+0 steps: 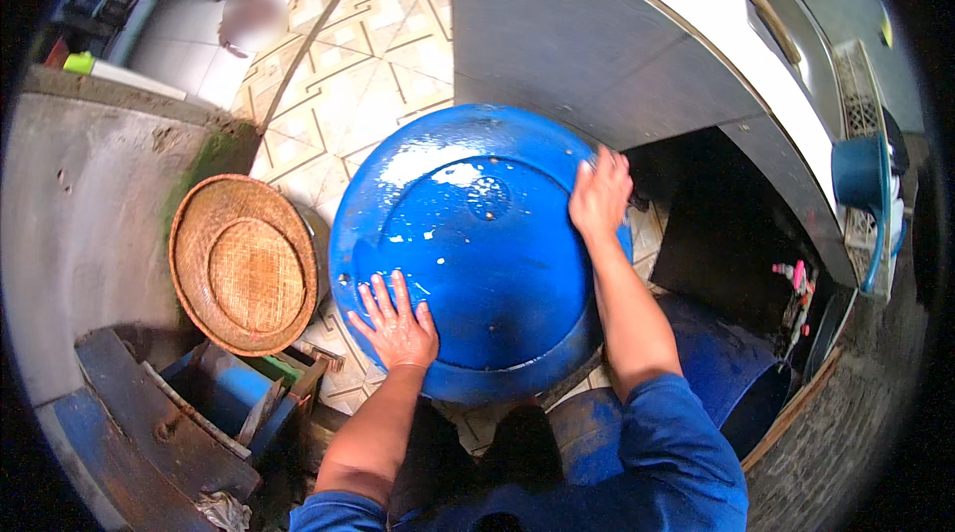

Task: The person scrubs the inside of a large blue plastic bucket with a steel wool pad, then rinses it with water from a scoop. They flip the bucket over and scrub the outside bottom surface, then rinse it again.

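Observation:
A large blue plastic drum (487,283) stands in front of me, its round end facing up. The surface looks wet and shiny, with bright reflections toward the far side. My left hand (398,328) lies flat on its near left part, fingers spread and skin wet. At the far right rim rests my right hand (601,196), its fingers stretched out along the edge and slightly blurred. Neither hand grips anything. The drum's sides are mostly hidden below its top.
A round woven bamboo basket (254,278) is left of the drum. Grey cabinet panels (577,25) under a white counter (736,55) border the right. Another blue drum (716,363) lies at lower right, near a pink-handled tap (793,273). A blue dipper (860,179) hangs by a crate.

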Action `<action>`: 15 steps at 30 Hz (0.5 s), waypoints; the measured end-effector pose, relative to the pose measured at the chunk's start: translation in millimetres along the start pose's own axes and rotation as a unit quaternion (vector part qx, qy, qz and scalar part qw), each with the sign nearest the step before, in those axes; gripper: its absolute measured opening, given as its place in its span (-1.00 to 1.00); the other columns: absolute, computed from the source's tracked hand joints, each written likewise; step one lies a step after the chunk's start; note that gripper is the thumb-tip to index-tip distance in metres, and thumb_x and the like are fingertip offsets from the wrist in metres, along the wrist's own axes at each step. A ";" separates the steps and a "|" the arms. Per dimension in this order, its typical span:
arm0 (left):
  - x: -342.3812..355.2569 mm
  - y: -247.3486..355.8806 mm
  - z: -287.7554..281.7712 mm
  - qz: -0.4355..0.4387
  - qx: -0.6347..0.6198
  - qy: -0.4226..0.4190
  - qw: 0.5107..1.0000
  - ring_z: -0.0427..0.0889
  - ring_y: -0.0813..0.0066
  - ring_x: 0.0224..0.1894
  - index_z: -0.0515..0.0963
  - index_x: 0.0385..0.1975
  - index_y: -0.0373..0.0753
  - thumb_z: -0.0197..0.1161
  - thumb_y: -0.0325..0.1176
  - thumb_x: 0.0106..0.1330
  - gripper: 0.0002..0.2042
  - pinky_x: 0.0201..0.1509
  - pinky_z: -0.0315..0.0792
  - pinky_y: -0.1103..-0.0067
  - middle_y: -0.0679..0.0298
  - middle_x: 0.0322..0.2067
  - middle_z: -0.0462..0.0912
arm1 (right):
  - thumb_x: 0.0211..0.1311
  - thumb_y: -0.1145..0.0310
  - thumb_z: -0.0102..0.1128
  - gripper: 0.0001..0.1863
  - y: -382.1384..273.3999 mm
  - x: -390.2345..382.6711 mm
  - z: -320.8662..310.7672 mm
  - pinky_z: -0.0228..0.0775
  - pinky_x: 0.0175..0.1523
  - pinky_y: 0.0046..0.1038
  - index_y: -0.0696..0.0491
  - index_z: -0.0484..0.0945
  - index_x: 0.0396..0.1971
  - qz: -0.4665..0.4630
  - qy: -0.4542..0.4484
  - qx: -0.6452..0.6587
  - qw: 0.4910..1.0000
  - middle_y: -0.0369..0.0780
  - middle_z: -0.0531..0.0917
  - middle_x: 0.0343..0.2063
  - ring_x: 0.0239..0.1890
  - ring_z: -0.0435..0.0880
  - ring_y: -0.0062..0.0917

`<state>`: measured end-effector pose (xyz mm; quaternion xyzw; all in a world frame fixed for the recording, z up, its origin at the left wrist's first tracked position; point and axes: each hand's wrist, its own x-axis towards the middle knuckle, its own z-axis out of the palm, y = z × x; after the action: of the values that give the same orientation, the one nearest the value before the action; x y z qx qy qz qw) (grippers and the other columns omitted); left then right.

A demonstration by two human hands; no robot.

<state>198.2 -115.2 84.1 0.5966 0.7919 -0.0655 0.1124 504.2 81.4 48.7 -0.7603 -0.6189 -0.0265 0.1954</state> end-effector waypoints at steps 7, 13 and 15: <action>1.1 -5.9 2.1 -0.004 -0.033 -0.017 0.999 -0.19 -0.06 0.61 0.03 0.57 0.03 0.12 -0.03 0.39 -0.25 0.52 -0.43 -0.22 0.06 0.57 -0.08 | 0.47 0.11 -0.02 -0.54 -214.4 29.8 72.5 0.03 0.49 0.00 0.05 0.52 0.20 -0.290 -0.082 0.004 0.953 -0.06 0.49 0.27 0.44 0.28 -0.17; 1.7 -11.5 3.9 0.008 -0.054 -0.025 0.998 -0.21 -0.04 0.61 0.07 0.56 0.03 0.13 0.02 0.40 -0.26 0.51 -0.44 -0.23 0.07 0.57 -0.07 | 0.45 0.08 0.03 -0.55 -278.4 -46.0 31.8 -0.11 0.55 0.06 -0.08 0.51 0.24 -0.410 -0.292 0.178 0.846 -0.13 0.45 0.34 0.49 0.24 -0.23; 0.5 -13.7 5.6 0.005 -0.072 -0.027 0.997 -0.19 -0.04 0.61 0.10 0.55 0.04 0.13 0.02 0.40 -0.27 0.50 -0.42 -0.25 0.06 0.57 -0.05 | 0.44 0.08 0.05 -0.54 -259.0 -29.1 34.4 -0.14 0.55 0.08 -0.11 0.50 0.25 -0.384 -0.257 0.111 0.880 -0.14 0.43 0.37 0.50 0.23 -0.23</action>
<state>185.5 -119.8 78.1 0.5890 0.7883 -0.0237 0.1766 244.0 106.6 77.2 -0.4164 -0.8896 0.1660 0.0870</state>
